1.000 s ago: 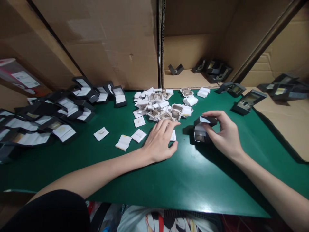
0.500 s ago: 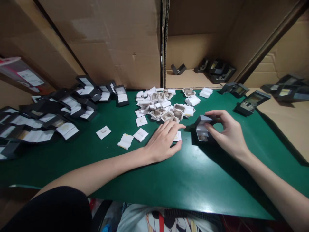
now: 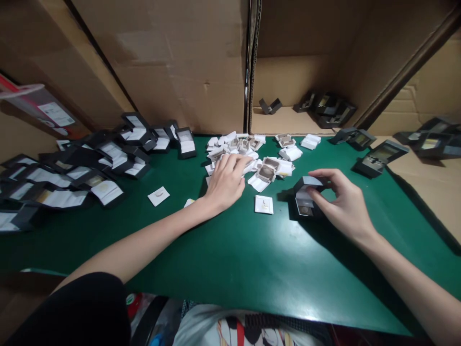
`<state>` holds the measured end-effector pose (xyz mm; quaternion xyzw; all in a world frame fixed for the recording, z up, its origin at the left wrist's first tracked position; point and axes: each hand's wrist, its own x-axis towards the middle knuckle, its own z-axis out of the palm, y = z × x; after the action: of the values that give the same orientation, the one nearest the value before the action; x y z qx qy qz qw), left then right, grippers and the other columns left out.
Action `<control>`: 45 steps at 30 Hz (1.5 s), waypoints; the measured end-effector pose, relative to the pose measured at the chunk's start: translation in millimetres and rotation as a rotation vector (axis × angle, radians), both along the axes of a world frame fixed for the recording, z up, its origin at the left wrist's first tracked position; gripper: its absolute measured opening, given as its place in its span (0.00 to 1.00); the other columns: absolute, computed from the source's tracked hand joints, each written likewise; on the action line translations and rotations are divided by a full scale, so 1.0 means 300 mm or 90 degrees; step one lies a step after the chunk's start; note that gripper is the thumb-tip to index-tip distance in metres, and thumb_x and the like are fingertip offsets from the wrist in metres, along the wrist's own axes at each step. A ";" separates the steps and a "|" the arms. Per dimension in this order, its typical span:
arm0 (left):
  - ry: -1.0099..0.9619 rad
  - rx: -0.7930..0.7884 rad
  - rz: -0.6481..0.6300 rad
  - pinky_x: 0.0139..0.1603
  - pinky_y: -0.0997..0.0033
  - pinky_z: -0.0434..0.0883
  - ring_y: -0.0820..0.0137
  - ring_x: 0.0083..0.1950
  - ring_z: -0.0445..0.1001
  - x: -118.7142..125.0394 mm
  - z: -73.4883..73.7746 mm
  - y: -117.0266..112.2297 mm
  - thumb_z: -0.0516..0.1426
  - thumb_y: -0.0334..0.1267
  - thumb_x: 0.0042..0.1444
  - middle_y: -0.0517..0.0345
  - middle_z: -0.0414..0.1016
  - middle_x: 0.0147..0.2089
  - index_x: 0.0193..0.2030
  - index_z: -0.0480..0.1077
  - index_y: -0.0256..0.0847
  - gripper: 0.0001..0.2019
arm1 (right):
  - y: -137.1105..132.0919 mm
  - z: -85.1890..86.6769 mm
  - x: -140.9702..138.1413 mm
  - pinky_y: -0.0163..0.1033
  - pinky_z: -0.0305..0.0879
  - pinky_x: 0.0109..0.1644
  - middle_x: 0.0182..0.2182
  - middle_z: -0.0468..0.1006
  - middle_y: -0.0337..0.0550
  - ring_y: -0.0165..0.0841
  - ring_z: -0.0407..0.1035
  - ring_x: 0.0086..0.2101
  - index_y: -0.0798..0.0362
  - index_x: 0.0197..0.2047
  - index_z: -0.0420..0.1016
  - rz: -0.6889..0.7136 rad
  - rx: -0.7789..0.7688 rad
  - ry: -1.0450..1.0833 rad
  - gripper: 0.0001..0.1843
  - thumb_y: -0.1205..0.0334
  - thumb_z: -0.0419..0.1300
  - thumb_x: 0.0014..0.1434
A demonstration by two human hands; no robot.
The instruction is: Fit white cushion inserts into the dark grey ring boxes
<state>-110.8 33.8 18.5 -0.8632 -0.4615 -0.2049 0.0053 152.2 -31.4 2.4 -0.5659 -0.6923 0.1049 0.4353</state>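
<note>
My right hand (image 3: 342, 202) grips a small open black box (image 3: 305, 198) standing on the green table mat (image 3: 252, 259), fingers curled round its lid and side. My left hand (image 3: 226, 181) rests palm down on the near edge of a heap of white folded inserts (image 3: 252, 156), fingers bent into the pieces; what they hold, if anything, is hidden. A single white card (image 3: 264, 204) lies flat between the two hands.
Many open black boxes with white cards (image 3: 90, 168) crowd the left side. More black boxes (image 3: 378, 156) sit at the right and inside a cardboard carton (image 3: 324, 105) at the back. Another white card (image 3: 159, 196) lies left of my arm. Cardboard walls (image 3: 173, 62) stand behind.
My left hand has left the white card near the box and moved up and left onto the heap of inserts. My right hand has stayed on the black box.
</note>
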 end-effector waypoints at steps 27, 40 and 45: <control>-0.623 -0.612 -0.043 0.37 0.83 0.68 0.82 0.38 0.69 0.091 0.025 -0.118 0.62 0.43 0.47 0.57 0.67 0.42 0.43 0.61 0.35 0.21 | -0.048 0.050 -0.060 0.54 0.62 0.53 0.51 0.72 0.51 0.47 0.66 0.52 0.46 0.54 0.64 0.132 0.273 -0.204 0.24 0.63 0.64 0.55; -0.820 -0.941 -0.167 0.49 0.74 0.74 0.77 0.46 0.74 0.107 0.033 -0.147 0.58 0.41 0.55 0.49 0.69 0.53 0.52 0.64 0.37 0.20 | -0.069 0.030 -0.103 0.47 0.67 0.48 0.46 0.72 0.50 0.40 0.69 0.47 0.49 0.52 0.64 0.238 0.172 -0.059 0.23 0.69 0.63 0.55; -0.833 -1.119 -0.181 0.51 0.72 0.72 0.72 0.49 0.75 0.120 0.021 -0.170 0.47 0.46 0.63 0.44 0.70 0.55 0.59 0.61 0.37 0.22 | -0.074 0.028 -0.128 0.46 0.67 0.43 0.43 0.71 0.51 0.40 0.68 0.43 0.52 0.48 0.64 0.265 0.209 -0.024 0.20 0.67 0.65 0.54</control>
<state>-74.8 -17.2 24.8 -0.3367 -0.2564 -0.2214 -0.8786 113.9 -53.7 10.8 -0.3348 -0.8097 0.0678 0.4772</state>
